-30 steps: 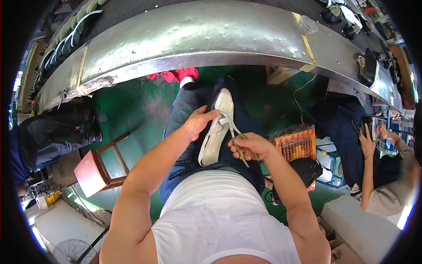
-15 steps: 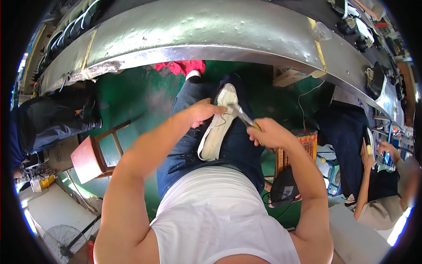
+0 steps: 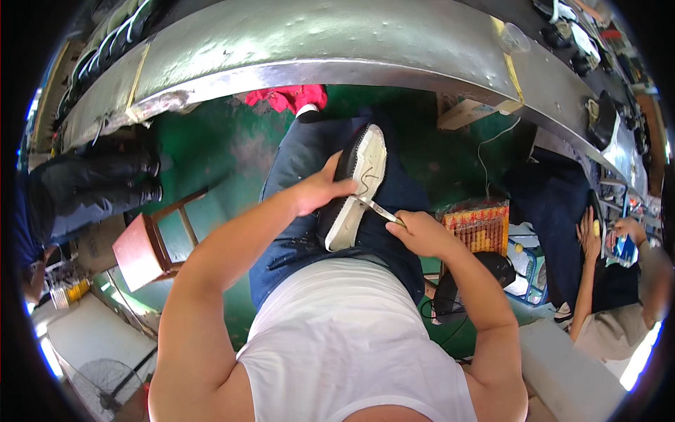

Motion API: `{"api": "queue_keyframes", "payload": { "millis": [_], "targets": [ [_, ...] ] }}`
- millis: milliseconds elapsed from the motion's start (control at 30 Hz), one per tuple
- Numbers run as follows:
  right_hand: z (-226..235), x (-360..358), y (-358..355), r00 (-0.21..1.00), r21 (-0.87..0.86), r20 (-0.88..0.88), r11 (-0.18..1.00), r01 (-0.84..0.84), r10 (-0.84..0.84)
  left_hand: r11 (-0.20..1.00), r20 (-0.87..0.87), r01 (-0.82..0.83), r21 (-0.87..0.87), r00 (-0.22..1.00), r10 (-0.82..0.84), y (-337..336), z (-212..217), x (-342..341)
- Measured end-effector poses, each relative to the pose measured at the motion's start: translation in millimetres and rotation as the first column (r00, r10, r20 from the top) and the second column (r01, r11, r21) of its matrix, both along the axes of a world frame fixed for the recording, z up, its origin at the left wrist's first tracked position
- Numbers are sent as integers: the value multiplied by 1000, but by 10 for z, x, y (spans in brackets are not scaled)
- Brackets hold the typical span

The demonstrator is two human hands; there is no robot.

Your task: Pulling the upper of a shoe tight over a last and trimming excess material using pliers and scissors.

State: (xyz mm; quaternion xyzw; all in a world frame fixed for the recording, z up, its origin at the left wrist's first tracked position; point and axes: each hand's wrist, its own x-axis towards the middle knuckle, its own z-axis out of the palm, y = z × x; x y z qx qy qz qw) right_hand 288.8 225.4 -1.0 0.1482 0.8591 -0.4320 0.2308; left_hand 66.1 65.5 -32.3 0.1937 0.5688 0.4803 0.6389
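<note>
A dark shoe point(image 3: 344, 172) lies sole up across my lap. Its pale, cream underside point(image 3: 369, 158) has a stitched-looking edge, and a thin dark string point(image 3: 366, 181) curls over the middle. Gripping the shoe's left side is my left hand point(image 3: 318, 190), thumb over the sole's edge and fingers partly hidden. Closed round the handle end of a slim metal hand tool point(image 3: 380, 210) is my right hand point(image 3: 423, 232). The tool's far end meets the sole near my left thumb; its exact kind is unclear.
A metal-covered bench point(image 3: 316, 53) curves across the front, holding shoes and a clear cup point(image 3: 515, 39). A reddish stool point(image 3: 144, 253) stands left, a beaded seat point(image 3: 478, 226) right. Other people sit or stand at both sides. A red cloth point(image 3: 292, 97) lies under the bench.
The shoe has tilted, so more of its dark upper shows on the left. My right hand has moved slightly lower, and the tool's end has shifted down and left along the sole.
</note>
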Motion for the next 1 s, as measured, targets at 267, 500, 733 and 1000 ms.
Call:
{"api": "queue_keyframes", "payload": {
  "millis": [267, 500, 733, 1000],
  "targets": [
    [294, 81, -390, 982, 330, -80, 934, -136, 171, 943, -114, -329, 54, 936, 333, -110, -234, 298],
    [-328, 198, 151, 879, -748, 463, 585, 315, 118, 993, -720, 7, 117, 690, 80, -523, -349, 546],
    [123, 11, 264, 892, -553, 445, 806, 211, 73, 998, -449, -58, -16, 892, 45, -719, -283, 603],
    [233, -345, -221, 999, 97, -34, 995, -26, 30, 999, -395, -29, -39, 919, 11, -721, -294, 513]
  ]
}}
